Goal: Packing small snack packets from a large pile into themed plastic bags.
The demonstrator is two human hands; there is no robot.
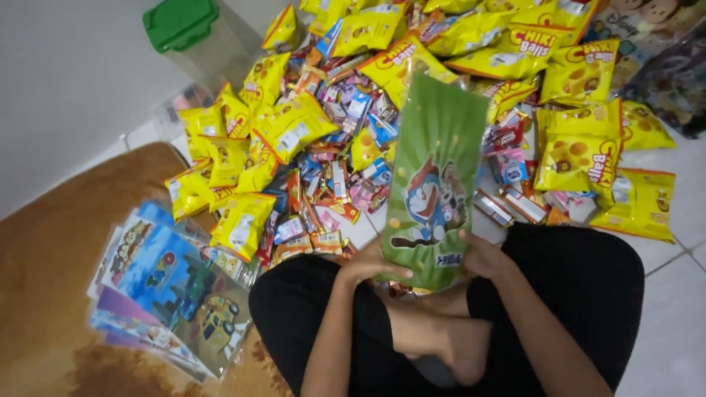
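Over crossed legs: left hand (371,263) and right hand (482,254) clamp green cartoon bag (434,184) by bottom corners, upright, stretched flat; yellow snack packs (581,158) heaped beyond.

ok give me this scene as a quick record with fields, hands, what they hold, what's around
left hand: grips the lower left edge of the green cartoon bag
right hand: grips the bag's lower right edge
bag position: held upright over the lap
in front: heap of yellow snack packets and small mixed sweets on the tiled floor
to the left: stack of printed cartoon bags on a brown rug
far back: clear box with green lid
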